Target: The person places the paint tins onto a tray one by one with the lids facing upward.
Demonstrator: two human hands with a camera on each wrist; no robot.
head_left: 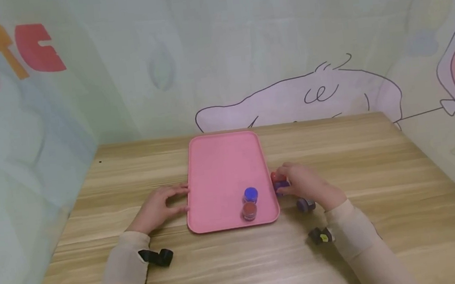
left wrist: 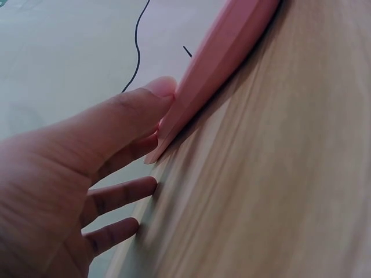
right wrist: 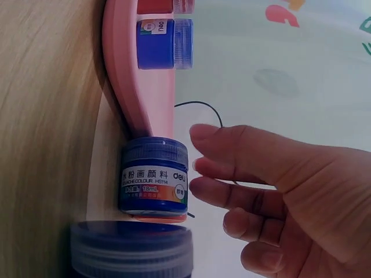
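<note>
A pink tray lies on the table. My left hand is at its left edge, the thumb tip against the tray's side in the left wrist view, fingers spread. Off the tray's right edge stand a blue gouache paint jar and an orange-red jar, mostly hidden behind it in the right wrist view. My right hand hovers close beside these two, fingers loosely bent, with a gap between its fingertips and the blue jar. Within the tray's near right corner, a bright blue jar stands behind a brownish-red jar.
Nearer me, a dark purple jar sits below my right wrist. The wooden table ends at a back wall hung with a printed cloth. Black straps with small devices are on both sleeves.
</note>
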